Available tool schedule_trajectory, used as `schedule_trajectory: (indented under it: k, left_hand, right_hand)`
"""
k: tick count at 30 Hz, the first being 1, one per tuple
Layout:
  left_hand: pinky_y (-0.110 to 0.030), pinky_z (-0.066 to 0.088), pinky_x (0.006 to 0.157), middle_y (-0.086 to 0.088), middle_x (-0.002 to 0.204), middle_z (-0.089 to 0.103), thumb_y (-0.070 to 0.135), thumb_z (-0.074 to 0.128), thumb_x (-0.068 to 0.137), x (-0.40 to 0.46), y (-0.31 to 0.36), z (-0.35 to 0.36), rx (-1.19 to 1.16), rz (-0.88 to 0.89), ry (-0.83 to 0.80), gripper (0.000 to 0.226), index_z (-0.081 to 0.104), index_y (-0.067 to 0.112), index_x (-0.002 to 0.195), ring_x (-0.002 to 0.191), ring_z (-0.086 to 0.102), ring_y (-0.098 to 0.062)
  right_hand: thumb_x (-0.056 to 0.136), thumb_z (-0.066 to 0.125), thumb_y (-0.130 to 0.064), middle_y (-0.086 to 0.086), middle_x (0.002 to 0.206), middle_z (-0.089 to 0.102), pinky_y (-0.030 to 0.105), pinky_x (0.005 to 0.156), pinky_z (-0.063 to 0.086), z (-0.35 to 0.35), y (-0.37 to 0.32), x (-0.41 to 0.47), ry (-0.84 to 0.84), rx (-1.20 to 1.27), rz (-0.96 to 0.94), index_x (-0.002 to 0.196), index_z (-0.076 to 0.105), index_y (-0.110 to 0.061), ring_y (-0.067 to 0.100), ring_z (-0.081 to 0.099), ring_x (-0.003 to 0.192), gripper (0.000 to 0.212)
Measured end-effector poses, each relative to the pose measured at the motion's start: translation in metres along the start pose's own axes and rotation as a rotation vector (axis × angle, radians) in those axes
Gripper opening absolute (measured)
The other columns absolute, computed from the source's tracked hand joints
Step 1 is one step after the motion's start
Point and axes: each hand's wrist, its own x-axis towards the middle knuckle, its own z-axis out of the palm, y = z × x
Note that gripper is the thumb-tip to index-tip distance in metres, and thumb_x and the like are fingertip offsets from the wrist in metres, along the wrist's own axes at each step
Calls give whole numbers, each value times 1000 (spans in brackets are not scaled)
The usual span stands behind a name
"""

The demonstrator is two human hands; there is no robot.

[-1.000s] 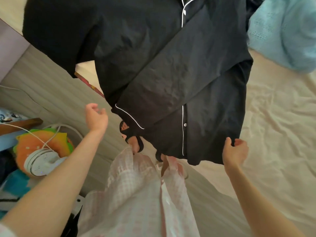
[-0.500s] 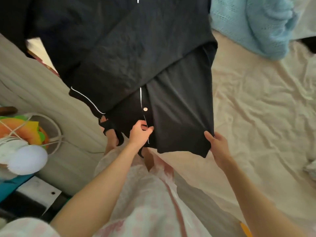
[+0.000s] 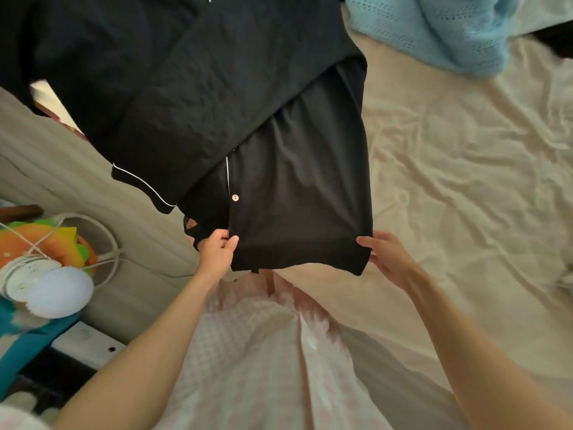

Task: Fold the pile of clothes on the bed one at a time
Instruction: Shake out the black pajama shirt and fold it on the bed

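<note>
We observe a black button-front shirt [image 3: 217, 97] with white piping hanging over the near edge of the bed [image 3: 465, 187], its hem toward us and one sleeve folded across the front. The left hand [image 3: 217, 254] pinches the lower hem at the button placket, thumb on the face of the cloth and fingers curled behind it. The right hand [image 3: 387, 259] holds the opposite hem corner; its fingers lie fairly straight along the cloth edge, and we cannot tell whether the thumb closes on it. A pale blue knitted garment [image 3: 434, 29] lies on the cream sheet at the far side, well apart from the shirt. A white fan [image 3: 40, 280] stands on the floor at left.
</note>
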Motion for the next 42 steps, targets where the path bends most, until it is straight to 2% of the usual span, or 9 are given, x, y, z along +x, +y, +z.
schedule_trajectory:
  k: [7, 12, 14, 19, 22, 30, 35, 39, 42]
  left_hand:
    - [-31, 41, 78, -4, 101, 57, 18, 49, 97, -3, 4, 2, -9, -8, 23, 23, 54, 7, 116, 94, 52, -18]
    - [-28, 44, 72, -2, 98, 59, 19, 49, 97, -9, 3, 4, 16, 6, 19, 18, 54, 11, 112, 93, 55, -19]
    - [-31, 46, 78, -6, 101, 61, 18, 49, 97, -11, 3, 3, 10, 14, 8, 20, 55, 9, 113, 96, 57, -22]
    - [-33, 43, 82, -12, 106, 61, 16, 48, 97, -16, 6, 4, -1, 4, 44, 22, 53, 5, 115, 98, 55, -23]
    - [-33, 42, 83, -12, 109, 59, 15, 47, 98, -17, 7, 4, -3, -1, 63, 24, 52, 4, 119, 99, 52, -22]
    - [-33, 46, 80, -15, 112, 58, 15, 47, 97, -24, 8, 17, -6, -1, 35, 15, 53, 8, 110, 94, 57, -23]
    - [-37, 46, 81, -8, 96, 61, 13, 49, 96, -25, 0, 8, -48, 11, 11, 5, 52, 14, 100, 100, 59, -30]
    - [-50, 47, 94, -14, 103, 63, 15, 49, 97, -26, 0, 1, -42, -12, 11, 16, 54, 8, 110, 105, 58, -32]
    - [-45, 50, 88, -14, 103, 63, 16, 49, 97, -25, 1, 2, -37, -12, 0, 12, 53, 10, 106, 101, 58, -28]
  right_hand:
    - [91, 60, -11, 0, 101, 72, 26, 77, 52, -5, 3, -8, -15, 100, -34, 105, 65, -12, 16, 69, 93, 15]
    - [87, 65, -9, 4, 104, 69, 30, 82, 53, -13, 2, -14, 83, 114, -40, 106, 62, -10, 19, 66, 96, 19]
    - [85, 66, -8, 6, 106, 68, 30, 82, 52, -15, 0, -15, 88, 140, -35, 102, 63, -9, 21, 66, 96, 17]
    - [90, 59, -5, 10, 115, 67, 34, 86, 52, -26, 0, -15, -38, 239, 35, 114, 59, -1, 25, 64, 106, 25]
    - [90, 58, -4, 6, 112, 67, 29, 79, 52, -34, 4, -15, -107, 170, 103, 105, 64, -5, 20, 64, 101, 16]
    - [86, 67, -7, 15, 106, 68, 34, 85, 53, -47, 6, -11, 171, -34, 69, 90, 66, -2, 26, 65, 97, 7]
    - [77, 76, -9, 16, 100, 69, 44, 92, 52, -42, -1, -4, 227, -210, 111, 86, 68, -1, 31, 65, 95, 14]
    - [75, 79, -17, 17, 91, 67, 46, 88, 53, -31, 2, -3, 285, -178, 102, 72, 61, -1, 31, 64, 89, 24]
    - [83, 72, -26, 16, 85, 58, 43, 83, 52, -31, 9, -6, 278, -40, 60, 75, 52, -4, 29, 58, 82, 30]
